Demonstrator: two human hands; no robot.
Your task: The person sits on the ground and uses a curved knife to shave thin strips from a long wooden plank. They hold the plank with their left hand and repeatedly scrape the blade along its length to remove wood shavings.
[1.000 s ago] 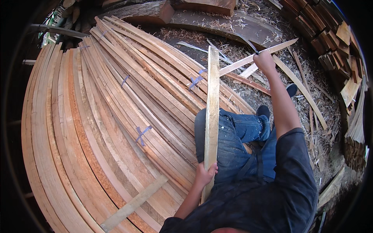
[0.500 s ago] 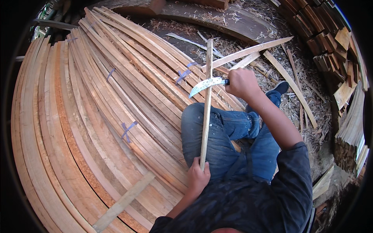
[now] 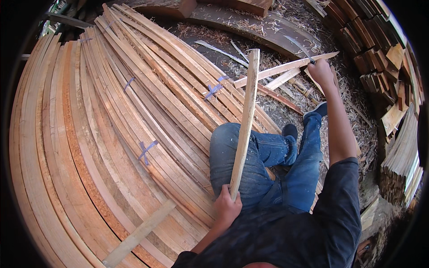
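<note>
My left hand [image 3: 228,206] is closed around the lower end of a pale wooden strip [image 3: 246,129], near my waist. The strip rises over my bent knee, its upper end free and tilted slightly right. Away to the far right, my right hand [image 3: 321,73] grips the handle of a curved knife [image 3: 300,48]. The knife's blade points up and left, well apart from the strip. Most of the handle is hidden in my fist. Beneath the strip's middle is my leg in dusty blue jeans [image 3: 230,149].
Long bundled wooden slats [image 3: 165,102] spread across the left, some tied with purple bands [image 3: 147,151]. A short crosspiece [image 3: 139,233] lies over them. Loose boards [image 3: 286,69] and wood shavings [image 3: 277,111] cover the ground ahead. Stacked timber [image 3: 357,35] stands at the right.
My right hand has swung the knife away from the strip, outward to the far right. The strip has turned to show a broader face, leaning slightly more right. My left hand stays in place.
</note>
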